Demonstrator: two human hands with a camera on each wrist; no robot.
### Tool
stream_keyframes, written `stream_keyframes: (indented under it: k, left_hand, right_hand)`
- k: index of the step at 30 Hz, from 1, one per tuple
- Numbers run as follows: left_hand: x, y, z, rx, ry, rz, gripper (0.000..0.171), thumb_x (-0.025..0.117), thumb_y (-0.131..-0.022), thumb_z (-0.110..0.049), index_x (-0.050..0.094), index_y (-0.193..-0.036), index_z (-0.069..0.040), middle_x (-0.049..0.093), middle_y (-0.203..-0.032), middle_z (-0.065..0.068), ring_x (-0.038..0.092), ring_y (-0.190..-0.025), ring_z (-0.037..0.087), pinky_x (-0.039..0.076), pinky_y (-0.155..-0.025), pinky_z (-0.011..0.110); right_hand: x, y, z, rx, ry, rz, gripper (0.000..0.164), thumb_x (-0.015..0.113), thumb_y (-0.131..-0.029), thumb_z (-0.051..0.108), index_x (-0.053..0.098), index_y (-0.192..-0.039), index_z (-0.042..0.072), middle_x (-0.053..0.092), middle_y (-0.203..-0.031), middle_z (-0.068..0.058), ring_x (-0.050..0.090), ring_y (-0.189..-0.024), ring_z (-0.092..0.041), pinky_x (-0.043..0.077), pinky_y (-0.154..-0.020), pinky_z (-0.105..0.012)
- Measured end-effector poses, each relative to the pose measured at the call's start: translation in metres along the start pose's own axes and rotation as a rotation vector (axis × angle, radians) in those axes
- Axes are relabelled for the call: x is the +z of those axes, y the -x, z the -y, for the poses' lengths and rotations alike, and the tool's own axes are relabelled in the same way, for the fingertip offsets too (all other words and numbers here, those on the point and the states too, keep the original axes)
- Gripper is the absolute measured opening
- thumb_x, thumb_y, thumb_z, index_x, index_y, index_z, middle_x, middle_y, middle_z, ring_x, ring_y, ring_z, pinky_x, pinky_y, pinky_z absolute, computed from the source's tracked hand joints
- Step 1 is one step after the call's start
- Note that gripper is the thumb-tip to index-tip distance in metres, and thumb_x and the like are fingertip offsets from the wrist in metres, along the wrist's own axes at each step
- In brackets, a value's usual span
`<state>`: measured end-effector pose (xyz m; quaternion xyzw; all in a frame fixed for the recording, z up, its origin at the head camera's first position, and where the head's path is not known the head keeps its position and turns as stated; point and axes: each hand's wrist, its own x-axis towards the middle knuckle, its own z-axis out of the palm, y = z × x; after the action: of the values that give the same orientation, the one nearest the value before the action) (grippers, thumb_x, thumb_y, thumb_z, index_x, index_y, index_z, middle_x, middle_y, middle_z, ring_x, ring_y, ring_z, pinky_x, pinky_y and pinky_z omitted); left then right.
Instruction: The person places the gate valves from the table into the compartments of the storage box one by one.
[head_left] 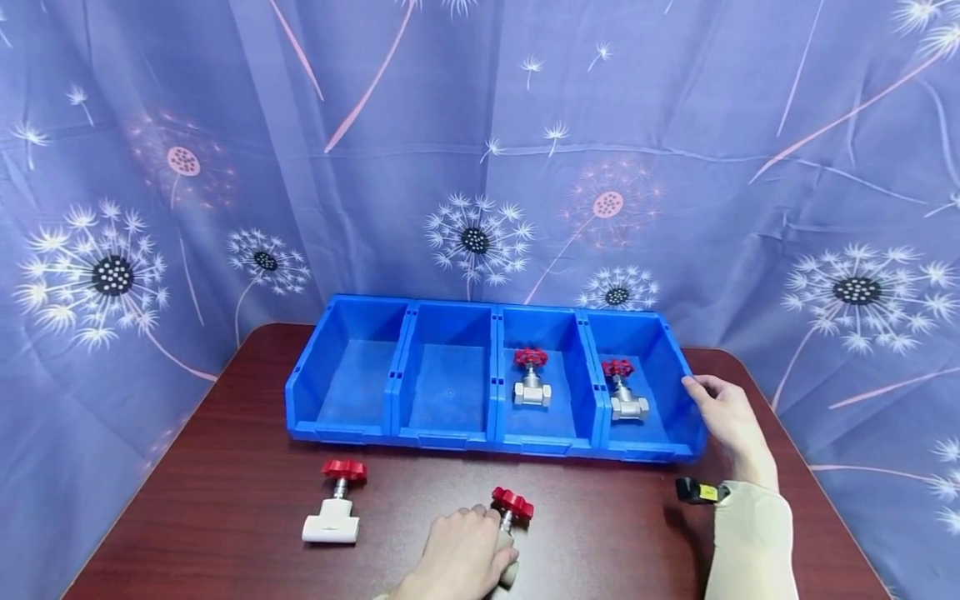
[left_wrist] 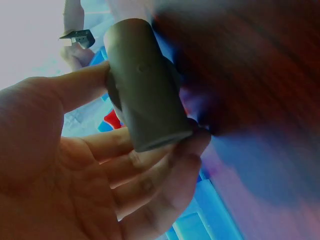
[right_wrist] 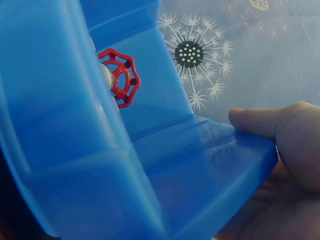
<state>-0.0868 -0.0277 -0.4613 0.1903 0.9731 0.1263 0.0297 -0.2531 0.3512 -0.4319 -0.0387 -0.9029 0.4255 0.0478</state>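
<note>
My left hand (head_left: 461, 550) grips a valve with a red handwheel (head_left: 513, 503) just above the table's front middle. In the left wrist view the valve's grey-beige, tube-like body (left_wrist: 145, 85) lies between thumb and curled fingers. At the right end of a row of joined blue bins, my right hand (head_left: 727, 412) holds the outer side wall (right_wrist: 220, 175), its thumb over the edge; the other fingers are partly hidden. Metal valves with red handwheels sit in the two right bins, one (head_left: 532, 390) in the third and one (head_left: 627, 398) in the rightmost.
A white plastic valve (head_left: 333, 521) with a red handwheel stands on the dark wooden table (head_left: 225, 500), left of my left hand. The bin row (head_left: 442, 442) spans the table's back. Behind it hangs a blue dandelion-print curtain (head_left: 390, 217).
</note>
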Motion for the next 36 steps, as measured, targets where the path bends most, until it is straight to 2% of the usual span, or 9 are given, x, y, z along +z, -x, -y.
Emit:
stream_keyframes:
  k: [6, 10, 13, 15, 18, 22, 25, 31, 36]
  left_hand:
    - [-0.001, -0.001, -0.003, 0.002, -0.001, 0.032, 0.036, 0.071, -0.084, -0.048, 0.065, -0.085, -0.012, 0.056, -0.072, -0.003, 0.057, -0.066, 0.012, 0.047, -0.054, 0.032]
    - [-0.001, -0.002, -0.003, -0.012, -0.003, 0.032, 0.037, 0.071, -0.084, -0.049, 0.064, -0.085, -0.012, 0.054, -0.071, -0.003, 0.055, -0.065, 0.012, 0.047, -0.053, 0.031]
    - [-0.001, -0.001, -0.003, -0.006, -0.004, 0.010, 0.037, 0.071, -0.084, -0.049, 0.063, -0.083, -0.013, 0.053, -0.069, -0.004, 0.055, -0.064, 0.012, 0.046, -0.052, 0.031]
    - [-0.001, -0.002, -0.003, 0.002, -0.001, -0.006, 0.036, 0.072, -0.083, -0.048, 0.062, -0.082, -0.013, 0.053, -0.067, -0.004, 0.055, -0.063, 0.012, 0.045, -0.051, 0.031]
    - [-0.001, -0.002, -0.003, 0.008, 0.009, -0.009, 0.035, 0.072, -0.083, -0.047, 0.062, -0.081, -0.013, 0.053, -0.067, -0.004, 0.055, -0.062, 0.011, 0.045, -0.051, 0.030]
    - [-0.001, -0.004, -0.003, 0.005, 0.014, 0.004, 0.035, 0.072, -0.084, -0.046, 0.063, -0.082, -0.012, 0.053, -0.067, -0.005, 0.053, -0.062, 0.010, 0.045, -0.051, 0.030]
    - [-0.002, -0.005, -0.003, 0.002, 0.014, -0.001, 0.034, 0.071, -0.083, -0.045, 0.063, -0.081, -0.013, 0.051, -0.065, -0.006, 0.050, -0.059, 0.009, 0.042, -0.049, 0.029]
    - [0.002, -0.006, -0.003, 0.000, 0.014, -0.043, 0.030, 0.070, -0.080, -0.039, 0.053, -0.069, -0.016, 0.040, -0.060, -0.008, 0.038, -0.053, 0.007, 0.035, -0.045, 0.026]
    - [0.002, -0.008, -0.002, -0.021, 0.017, -0.049, 0.030, 0.069, -0.077, -0.037, 0.050, -0.066, -0.018, 0.040, -0.059, -0.008, 0.038, -0.052, 0.008, 0.035, -0.045, 0.028]
  right_hand:
    - [-0.002, 0.000, -0.001, 0.044, 0.004, -0.022, 0.067, 0.048, -0.100, 0.047, 0.051, -0.133, -0.011, 0.053, -0.129, -0.035, 0.052, -0.115, -0.048, 0.043, -0.095, -0.059]
    - [-0.005, 0.000, 0.002, 0.068, -0.042, -0.068, 0.062, 0.057, -0.097, 0.045, 0.056, -0.131, -0.006, 0.058, -0.126, -0.028, 0.058, -0.108, -0.036, 0.052, -0.085, -0.039]
    - [-0.009, 0.000, 0.002, 0.074, -0.067, -0.102, 0.056, 0.063, -0.094, 0.043, 0.061, -0.128, -0.002, 0.065, -0.114, -0.014, 0.058, -0.096, -0.020, 0.049, -0.072, -0.023]
    - [-0.012, 0.000, 0.001, 0.069, -0.071, -0.110, 0.054, 0.064, -0.093, 0.042, 0.063, -0.125, -0.002, 0.066, -0.107, -0.004, 0.056, -0.090, -0.013, 0.048, -0.068, -0.019]
    - [-0.015, 0.000, 0.000, 0.073, -0.062, -0.094, 0.055, 0.064, -0.093, 0.042, 0.064, -0.124, -0.003, 0.066, -0.106, -0.003, 0.056, -0.088, -0.011, 0.048, -0.066, -0.019]
    - [-0.015, 0.002, -0.002, 0.096, -0.038, -0.058, 0.060, 0.060, -0.094, 0.046, 0.062, -0.126, -0.005, 0.061, -0.119, -0.022, 0.055, -0.097, -0.024, 0.048, -0.069, -0.023]
    - [-0.015, 0.003, -0.002, 0.109, -0.025, -0.041, 0.064, 0.058, -0.095, 0.049, 0.060, -0.127, -0.007, 0.058, -0.123, -0.029, 0.053, -0.100, -0.032, 0.046, -0.071, -0.029]
    - [-0.015, 0.003, -0.002, 0.111, 0.011, -0.012, 0.068, 0.055, -0.095, 0.053, 0.061, -0.125, -0.008, 0.060, -0.119, -0.029, 0.056, -0.098, -0.035, 0.045, -0.076, -0.036]
    - [-0.015, 0.001, -0.004, 0.106, 0.014, 0.009, 0.070, 0.052, -0.096, 0.055, 0.061, -0.124, -0.009, 0.062, -0.116, -0.027, 0.057, -0.098, -0.034, 0.045, -0.077, -0.038]
